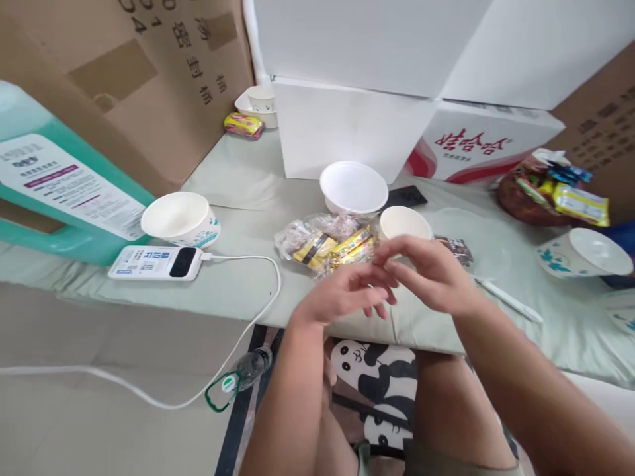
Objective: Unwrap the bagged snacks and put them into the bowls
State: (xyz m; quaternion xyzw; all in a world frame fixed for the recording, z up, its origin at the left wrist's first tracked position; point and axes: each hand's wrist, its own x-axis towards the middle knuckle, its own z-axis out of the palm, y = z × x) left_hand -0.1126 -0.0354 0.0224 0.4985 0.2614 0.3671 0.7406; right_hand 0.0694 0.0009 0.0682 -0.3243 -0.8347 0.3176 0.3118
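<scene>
My left hand (350, 291) hovers over the table's front edge, fingers loosely bent and apart, nothing held. Coming in from the right, my right hand (429, 274) has its fingers stretched toward the left one, and their fingertips meet or overlap. Just behind the hands lies a pile of wrapped snacks (317, 250) in clear, yellow and gold wrappers. A white paper cup (405, 223) stands directly beyond my right hand, its lower part hidden. Behind the pile sits a round white plastic bowl (354, 188). A dark packet (454, 251) lies beside my right hand, partly covered.
At left are a paper bowl (179, 218), a white power bank (155, 263) with a cable (270, 297), and a green jug (64, 165). At right are a white pen (510, 301), a snack-filled bowl (526, 198) and another paper cup (585, 254). Boxes (352, 125) stand behind.
</scene>
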